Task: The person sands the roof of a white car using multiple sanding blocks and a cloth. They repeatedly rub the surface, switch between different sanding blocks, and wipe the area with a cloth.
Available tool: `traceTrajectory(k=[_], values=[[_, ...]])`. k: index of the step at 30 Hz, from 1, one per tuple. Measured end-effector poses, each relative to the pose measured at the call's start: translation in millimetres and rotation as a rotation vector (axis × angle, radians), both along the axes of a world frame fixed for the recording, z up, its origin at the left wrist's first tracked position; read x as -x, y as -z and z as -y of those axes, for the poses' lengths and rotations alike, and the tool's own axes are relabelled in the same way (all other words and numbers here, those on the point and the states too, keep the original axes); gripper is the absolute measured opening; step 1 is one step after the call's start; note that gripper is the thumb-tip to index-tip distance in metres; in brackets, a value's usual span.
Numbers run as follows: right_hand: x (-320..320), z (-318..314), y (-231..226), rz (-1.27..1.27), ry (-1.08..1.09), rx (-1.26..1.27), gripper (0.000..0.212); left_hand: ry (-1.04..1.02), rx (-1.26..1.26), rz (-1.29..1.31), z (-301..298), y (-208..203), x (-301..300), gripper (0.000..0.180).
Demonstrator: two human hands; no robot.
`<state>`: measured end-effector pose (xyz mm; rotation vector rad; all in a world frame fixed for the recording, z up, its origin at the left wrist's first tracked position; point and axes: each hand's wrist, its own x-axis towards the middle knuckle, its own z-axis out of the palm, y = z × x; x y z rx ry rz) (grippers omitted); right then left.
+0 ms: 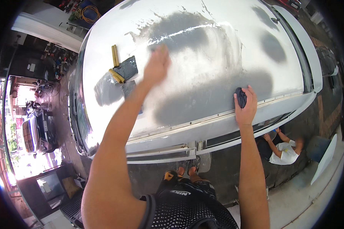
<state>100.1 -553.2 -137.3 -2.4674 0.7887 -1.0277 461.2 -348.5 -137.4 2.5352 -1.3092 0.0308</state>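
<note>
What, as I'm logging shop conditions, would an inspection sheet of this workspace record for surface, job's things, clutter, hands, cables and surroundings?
Surface: white vehicle roof with grey patches and streaky smears.
Job's things: black wad at the roof's near edge; material unclear.
Clutter: yellow-brown rolled pieces and a dark flat piece together on the roof's left.
Hands: left hand blurred over the roof, anything beneath it unclear; right hand holds the wad.
Cables: orange coil at upper left, cable or hose unclear.
Surroundings: another person low beside the vehicle; dark car at left.
</note>
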Motion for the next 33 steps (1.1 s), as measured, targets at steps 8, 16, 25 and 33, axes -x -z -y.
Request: traceTrajectory(k=[8,16,25,33], values=[[-10.5,-1.5,-0.9,0.084,0.024,-0.049,0.038,-0.26,0.024,0.023,35.8,-2.6,-64.1,0.07],[0.9,6.3,3.3,0.051,0.064,-0.063,0.038,0.018,-0.04,0.037,25.2,4.9,73.1,0.064],[-12.8,-1.9,-0.5,0.125,-0.008,-0.048,0.038,-0.302,-0.059,0.134,35.9,-9.7,-40.1,0.061],[3.1,8.6,6.3,0.085,0.034,-0.003,0.04,-0.259,-0.087,0.087,-14.8,19.3,59.8,0.07]])
